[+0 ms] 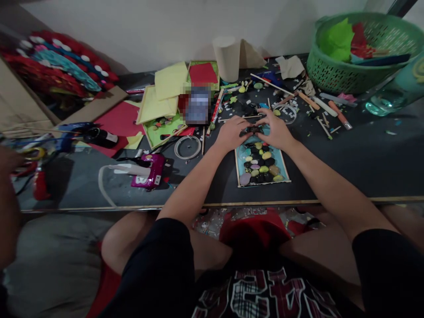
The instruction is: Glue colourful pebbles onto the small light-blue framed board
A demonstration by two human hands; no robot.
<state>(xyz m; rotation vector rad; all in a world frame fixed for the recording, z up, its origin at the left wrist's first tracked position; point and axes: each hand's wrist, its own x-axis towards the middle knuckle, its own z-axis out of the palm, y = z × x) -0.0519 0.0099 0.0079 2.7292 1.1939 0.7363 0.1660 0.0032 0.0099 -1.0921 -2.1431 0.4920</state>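
Note:
A small blue board (283, 160) with thin wooden edge strips lies on the table in front of me. Rows of black, yellow, green and purplish pebbles (263, 169) cover its nearer part. Over its far end, my left hand (232, 132) and my right hand (275, 129) hold a dark brown, twig-like piece (254, 129) between them. The fingers of both hands curl around its two ends. Its exact kind is hard to make out, and my hands hide part of the board's far edge.
Left of the board sit a coiled clear tube (187, 147), a purple power socket (155, 171) and a phone (197, 106). Scraps and sticks litter the back. A green basket (347, 73) and a bottle (386, 99) stand right. Another person's arm (8, 207) is far left.

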